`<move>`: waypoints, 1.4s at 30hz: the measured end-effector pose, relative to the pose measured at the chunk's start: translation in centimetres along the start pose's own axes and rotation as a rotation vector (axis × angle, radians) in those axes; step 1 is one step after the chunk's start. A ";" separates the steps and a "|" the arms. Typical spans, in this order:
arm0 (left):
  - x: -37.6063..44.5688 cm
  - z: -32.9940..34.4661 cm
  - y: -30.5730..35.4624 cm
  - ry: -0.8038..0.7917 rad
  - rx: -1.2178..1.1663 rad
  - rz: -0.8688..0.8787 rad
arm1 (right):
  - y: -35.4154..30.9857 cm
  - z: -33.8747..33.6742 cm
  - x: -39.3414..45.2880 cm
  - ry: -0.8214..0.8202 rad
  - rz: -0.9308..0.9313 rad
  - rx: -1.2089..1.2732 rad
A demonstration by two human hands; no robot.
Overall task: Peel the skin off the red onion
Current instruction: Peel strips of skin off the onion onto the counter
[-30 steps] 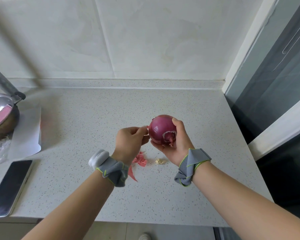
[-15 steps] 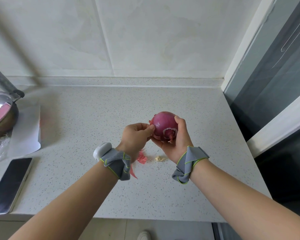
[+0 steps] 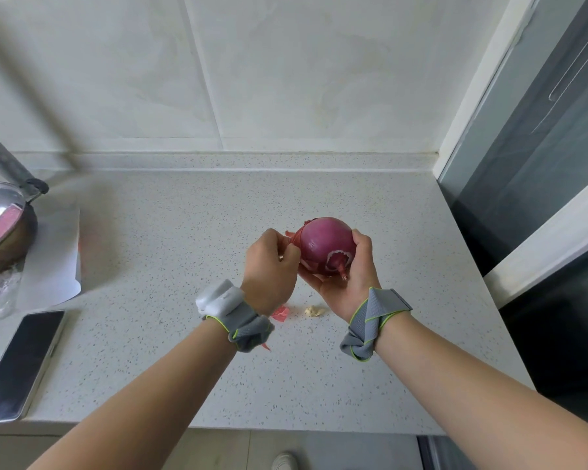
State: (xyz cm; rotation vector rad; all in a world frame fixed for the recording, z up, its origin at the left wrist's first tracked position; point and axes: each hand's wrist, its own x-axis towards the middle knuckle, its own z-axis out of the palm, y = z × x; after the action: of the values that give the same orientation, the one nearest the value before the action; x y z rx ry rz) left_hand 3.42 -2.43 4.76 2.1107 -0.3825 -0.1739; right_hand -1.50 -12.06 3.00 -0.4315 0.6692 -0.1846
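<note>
Purple-red, the red onion (image 3: pixel 325 244) sits cupped in the person's right hand (image 3: pixel 348 276) above the speckled countertop (image 3: pixel 184 252), while the left hand (image 3: pixel 269 266) pinches a loosened strip of skin (image 3: pixel 294 236) at its side, scraps of peel (image 3: pixel 280 313) lying below

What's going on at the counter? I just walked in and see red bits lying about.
A person is peeling a red onion above the counter. The right hand cradles it while the left hand pinches a strip of skin at its side. Most of the skin is still on. A few scraps lie on the counter below. A phone and a pan sit off to the left, untouched.
</note>
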 end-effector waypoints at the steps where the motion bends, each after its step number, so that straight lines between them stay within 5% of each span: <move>1: -0.1 0.1 0.0 0.017 0.048 0.042 | 0.1 0.0 -0.1 0.000 0.002 -0.001; 19: 0.7 1.3 -1.4 0.161 0.035 0.085 | 1.0 0.3 -0.1 -0.001 -0.020 -0.008; 24: 0.4 1.1 -1.3 0.205 -0.166 -0.010 | 0.7 0.3 0.5 -0.053 -0.029 0.052; 27: 0.7 0.7 -0.7 0.106 -0.446 -0.230 | 0.2 0.4 0.5 -0.094 -0.026 0.096; 30: 0.8 0.1 0.6 -0.197 -0.826 -0.371 | -0.3 0.4 0.6 -0.122 -0.013 0.112; 33: 1.1 -0.1 1.1 -0.337 -0.763 -0.358 | -0.6 0.1 0.9 -0.113 0.023 0.105; 37: 1.8 -0.4 1.1 -0.308 -0.730 -0.395 | -1.2 -0.6 1.3 -0.027 0.060 -0.097; 42: 2.3 -0.5 0.0 -0.207 -0.561 -0.337 | -3.4 -0.8 1.2 -0.045 -0.083 -0.735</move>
State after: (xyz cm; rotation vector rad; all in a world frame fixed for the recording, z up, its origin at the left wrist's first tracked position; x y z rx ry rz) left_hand 5.68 -2.81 5.12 1.5877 -0.0751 -0.6251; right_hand -1.21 -15.69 3.30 -1.1659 0.6622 0.0018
